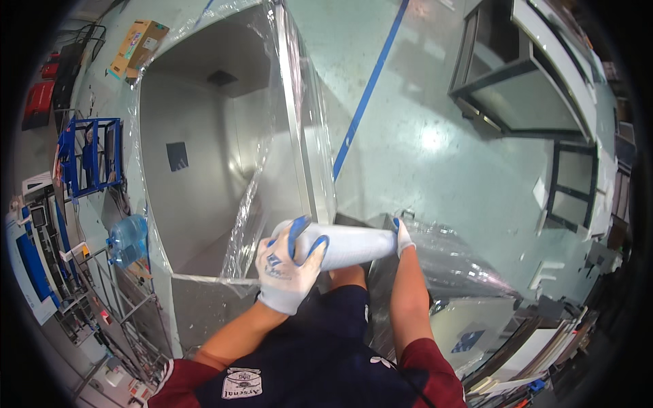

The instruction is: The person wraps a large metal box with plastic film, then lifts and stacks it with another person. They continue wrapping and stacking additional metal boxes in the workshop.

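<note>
Between my two gloved hands lies a roll of clear stretch wrap [357, 246], held crosswise in front of my body. My left hand [289, 262], in a white glove with blue fingertips, is closed around the roll's left end. At the other end my right hand [403, 236] grips the roll; most of its fingers are hidden. Just beyond the roll stands a large open metal cabinet [204, 136] with a grey interior. Loose clear film [255, 197] hangs in creases along its near edge and side.
A film-wrapped cabinet [462, 262] stands close on my right. Framed panels [537, 88] stand at the far right. On the left are a water jug [128, 241], a blue metal frame [92, 156] and a cardboard box [138, 47]. Blue tape [373, 85] crosses the floor.
</note>
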`<control>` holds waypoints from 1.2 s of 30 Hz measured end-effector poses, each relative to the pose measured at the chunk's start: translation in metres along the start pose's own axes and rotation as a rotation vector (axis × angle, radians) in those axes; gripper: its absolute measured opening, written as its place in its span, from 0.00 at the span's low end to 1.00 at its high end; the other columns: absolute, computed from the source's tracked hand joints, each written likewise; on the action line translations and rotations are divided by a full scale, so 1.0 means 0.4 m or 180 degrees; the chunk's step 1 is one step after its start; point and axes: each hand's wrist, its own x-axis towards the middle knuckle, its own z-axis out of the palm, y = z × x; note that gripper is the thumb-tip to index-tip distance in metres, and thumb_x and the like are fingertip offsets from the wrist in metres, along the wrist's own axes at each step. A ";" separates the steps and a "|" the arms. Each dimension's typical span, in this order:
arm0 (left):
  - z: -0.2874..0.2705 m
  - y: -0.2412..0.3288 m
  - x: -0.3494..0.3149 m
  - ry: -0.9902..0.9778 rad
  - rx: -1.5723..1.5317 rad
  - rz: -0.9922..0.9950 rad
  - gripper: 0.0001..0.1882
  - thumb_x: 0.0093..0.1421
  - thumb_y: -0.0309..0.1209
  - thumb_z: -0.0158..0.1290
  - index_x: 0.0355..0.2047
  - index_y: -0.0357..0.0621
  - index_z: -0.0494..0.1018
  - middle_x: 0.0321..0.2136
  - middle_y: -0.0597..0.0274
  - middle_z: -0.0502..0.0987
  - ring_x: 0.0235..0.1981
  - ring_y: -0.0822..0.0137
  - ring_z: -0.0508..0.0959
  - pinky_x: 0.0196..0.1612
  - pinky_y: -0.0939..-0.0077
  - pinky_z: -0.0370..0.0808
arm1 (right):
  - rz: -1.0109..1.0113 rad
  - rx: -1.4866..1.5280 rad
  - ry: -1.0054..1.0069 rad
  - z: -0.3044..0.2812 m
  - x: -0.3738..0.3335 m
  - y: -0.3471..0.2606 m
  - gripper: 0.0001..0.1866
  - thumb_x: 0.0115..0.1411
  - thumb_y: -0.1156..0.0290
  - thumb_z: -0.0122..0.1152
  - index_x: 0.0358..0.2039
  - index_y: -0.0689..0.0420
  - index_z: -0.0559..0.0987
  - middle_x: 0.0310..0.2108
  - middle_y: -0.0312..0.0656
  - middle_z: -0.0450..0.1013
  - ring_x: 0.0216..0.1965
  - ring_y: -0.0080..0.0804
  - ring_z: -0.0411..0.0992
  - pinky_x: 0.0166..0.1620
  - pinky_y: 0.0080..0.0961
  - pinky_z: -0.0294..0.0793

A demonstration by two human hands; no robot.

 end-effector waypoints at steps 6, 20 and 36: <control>-0.027 -0.011 0.067 0.0450 -0.0641 -0.1749 0.22 0.59 0.37 0.66 0.51 0.40 0.77 0.33 0.50 0.83 0.29 0.54 0.82 0.38 0.63 0.78 | 0.0007 0.0054 -0.0840 -0.042 0.077 -0.167 0.19 0.64 0.49 0.61 0.37 0.53 0.81 0.32 0.42 0.81 0.32 0.37 0.77 0.40 0.37 0.77; 0.018 0.001 0.209 0.0376 -0.0559 -0.1919 0.42 0.53 0.38 0.70 0.66 0.42 0.64 0.58 0.45 0.75 0.59 0.47 0.76 0.63 0.59 0.72 | 0.0809 -0.2539 -0.0976 0.034 0.198 -0.473 0.40 0.59 0.34 0.56 0.48 0.64 0.80 0.45 0.50 0.80 0.39 0.46 0.77 0.46 0.43 0.76; -0.005 -0.140 0.231 0.0364 -0.0454 -0.1052 0.40 0.58 0.46 0.64 0.63 0.37 0.64 0.54 0.39 0.77 0.54 0.42 0.78 0.60 0.55 0.74 | 0.0306 -0.2155 0.0376 0.050 -0.111 -0.554 0.31 0.66 0.44 0.55 0.52 0.61 0.81 0.43 0.50 0.81 0.39 0.46 0.82 0.46 0.46 0.81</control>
